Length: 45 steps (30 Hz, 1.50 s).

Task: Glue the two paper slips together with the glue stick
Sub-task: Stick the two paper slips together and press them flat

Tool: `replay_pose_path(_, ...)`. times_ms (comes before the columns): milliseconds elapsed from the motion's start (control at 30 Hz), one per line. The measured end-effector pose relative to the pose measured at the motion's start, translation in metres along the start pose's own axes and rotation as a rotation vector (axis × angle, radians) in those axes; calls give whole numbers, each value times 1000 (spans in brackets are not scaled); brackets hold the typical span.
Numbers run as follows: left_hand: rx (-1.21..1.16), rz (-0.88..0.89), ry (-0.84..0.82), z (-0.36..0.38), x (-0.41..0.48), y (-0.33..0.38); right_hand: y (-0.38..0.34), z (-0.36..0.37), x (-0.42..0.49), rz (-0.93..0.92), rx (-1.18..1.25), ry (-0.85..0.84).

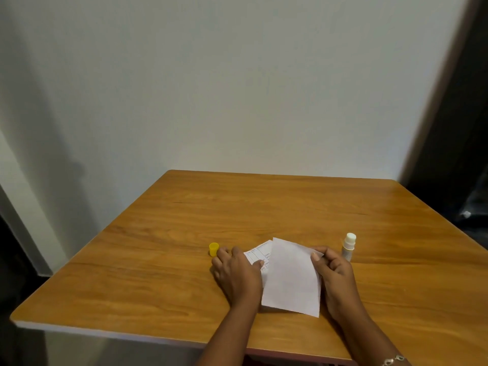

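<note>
Two slips overlap: left hand [237,273] presses flat on printed slip [257,252], right hand [336,276] pinches blank slip [290,278].

Warm honey-brown table [264,207] with dark, streaky wood grain. One paper slip [290,278] is plain white; the printed slip [260,253] is white with thin grey ruled lines and small reddish marks. Bright yellow cap [213,249]. White-tipped glue stick [349,246], pale cream body. Off-white wall [237,88], silver-toned bracelet [393,360]

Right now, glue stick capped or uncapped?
Uncapped: the glue stick stands upright with white glue exposed; its yellow cap sits apart, by the left hand.
</note>
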State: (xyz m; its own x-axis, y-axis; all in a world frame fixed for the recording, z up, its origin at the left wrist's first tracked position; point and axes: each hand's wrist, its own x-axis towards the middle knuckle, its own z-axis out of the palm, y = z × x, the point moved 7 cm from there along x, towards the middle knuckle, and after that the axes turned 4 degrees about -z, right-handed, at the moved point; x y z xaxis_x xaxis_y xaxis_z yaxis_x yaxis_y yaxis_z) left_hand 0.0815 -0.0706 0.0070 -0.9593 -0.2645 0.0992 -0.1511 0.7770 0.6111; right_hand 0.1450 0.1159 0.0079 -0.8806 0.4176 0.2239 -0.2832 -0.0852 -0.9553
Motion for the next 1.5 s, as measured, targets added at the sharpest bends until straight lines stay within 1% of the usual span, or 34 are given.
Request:
replay_pose_path(267,-58,30,-18,2,0,0,5,0,0,35,-24,-50)
replay_pose_path(400,-124,73,12,-1,-3,2,5,1,-2,57,9,-68)
replay_pose_path(533,-359,138,10,-7,-8,6,4,2,-2,55,23,-77)
replay_pose_path(733,-629,148,-104,-4,-7,7,3,5,-1,27,-39,-92)
replay_pose_path(1033,-781,125,-209,5,-1,1,-2,14,13,2,-59,-56)
replay_pose_path(1300,-985,135,-318,7,1,5,7,19,23,57,-98,-8)
replay_pose_path(1500,-1093,13,-327,12,7,-4,15,17,20,101,-60,13)
